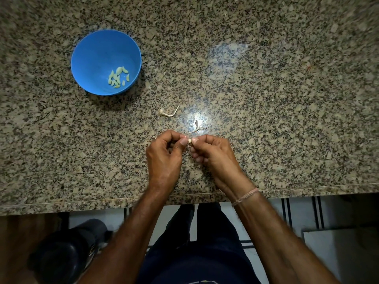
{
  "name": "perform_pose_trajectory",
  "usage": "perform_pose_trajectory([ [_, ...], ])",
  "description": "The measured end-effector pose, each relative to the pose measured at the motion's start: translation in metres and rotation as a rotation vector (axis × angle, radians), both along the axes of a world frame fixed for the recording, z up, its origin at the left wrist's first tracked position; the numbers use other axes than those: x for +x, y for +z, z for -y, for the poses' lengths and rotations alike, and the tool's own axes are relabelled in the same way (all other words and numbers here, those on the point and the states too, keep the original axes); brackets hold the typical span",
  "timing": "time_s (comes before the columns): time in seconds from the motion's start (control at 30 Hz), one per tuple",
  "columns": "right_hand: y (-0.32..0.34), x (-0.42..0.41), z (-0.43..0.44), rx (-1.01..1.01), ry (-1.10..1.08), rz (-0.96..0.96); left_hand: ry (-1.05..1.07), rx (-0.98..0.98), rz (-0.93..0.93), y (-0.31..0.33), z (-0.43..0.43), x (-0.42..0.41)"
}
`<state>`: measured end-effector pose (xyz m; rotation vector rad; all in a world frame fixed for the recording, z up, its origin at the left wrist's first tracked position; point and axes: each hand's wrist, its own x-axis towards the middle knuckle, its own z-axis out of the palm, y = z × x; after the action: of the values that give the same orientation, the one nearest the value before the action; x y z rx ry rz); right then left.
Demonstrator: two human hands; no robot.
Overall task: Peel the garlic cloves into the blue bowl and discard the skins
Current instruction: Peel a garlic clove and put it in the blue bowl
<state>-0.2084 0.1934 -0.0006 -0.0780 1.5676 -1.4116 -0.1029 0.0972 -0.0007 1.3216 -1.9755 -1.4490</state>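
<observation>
Both hands, L (164,154) & R (213,154), pinch garlic clove (190,142).

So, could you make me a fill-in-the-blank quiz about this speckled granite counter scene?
The peeled pale-green garlic cloves lie in a round plastic bowl coloured ____.
That bowl stands to the ____ of the small pale garlic clove pinched between the left hand and right hand.
A thin pinkish thread band circles the ____ wrist.
Missing words: blue; left; right.
</observation>
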Motion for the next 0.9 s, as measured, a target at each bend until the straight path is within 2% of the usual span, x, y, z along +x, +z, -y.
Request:
perform_pose_trajectory([
  [0.03,-0.001,0.001,-0.001,-0.002,-0.002,-0.024,0.01,-0.002,0.015,0.0,0.0,0.0],
  [0.2,-0.006,0.007,-0.002,-0.024,0.06,-0.559,0.031,0.103,0.056,-0.001,-0.001,0.001],
  [0.3,-0.01,0.005,-0.002,-0.051,0.089,-0.765,0.049,0.311,0.063,0.003,0.001,-0.001],
  [0.4,-0.014,0.005,-0.003,-0.069,0.108,-0.892,0.085,0.55,0.028,0.005,0.003,-0.002],
  [0.53,-0.016,0.007,-0.004,-0.068,0.087,-0.96,0.096,0.668,-0.006,0.007,0.004,-0.005],
  [0.63,-0.018,0.008,-0.004,-0.086,0.056,-0.863,0.089,0.691,0.009,0.007,0.008,-0.004],
  [0.77,-0.015,0.011,-0.003,-0.114,0.059,-0.787,0.077,0.625,0.019,0.008,0.009,-0.003],
  [0.9,-0.014,0.009,-0.001,-0.121,0.119,-0.909,0.082,0.651,0.02,0.009,0.012,-0.003],
])
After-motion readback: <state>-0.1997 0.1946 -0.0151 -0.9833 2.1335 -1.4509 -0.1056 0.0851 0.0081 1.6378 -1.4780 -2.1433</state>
